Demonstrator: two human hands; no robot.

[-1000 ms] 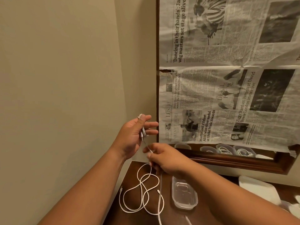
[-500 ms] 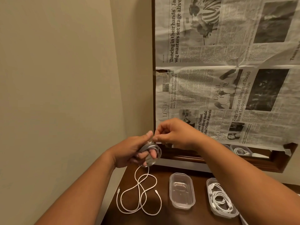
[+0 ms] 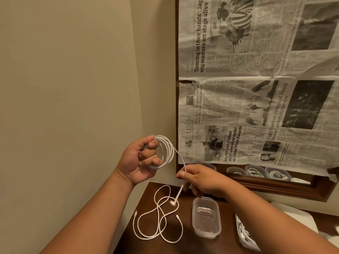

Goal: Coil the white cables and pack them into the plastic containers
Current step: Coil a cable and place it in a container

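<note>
My left hand grips a coil of white cable with several loops, held up above the table. From the coil the cable's tail runs down to my right hand, which pinches it; the plug end hangs blurred below. A second white cable lies loose in loops on the dark wooden table. To its right stands an empty clear plastic container. Another container with a coiled cable inside sits partly behind my right forearm.
A newspaper sheet covers a wood-framed mirror behind the table; the uncovered strip reflects containers with cables. A beige wall stands close on the left. White lids lie at the right.
My left hand has lifted with a bigger coil. My right hand has come down from beside the coil to below it, holding the tail. The view has tilted slightly.
</note>
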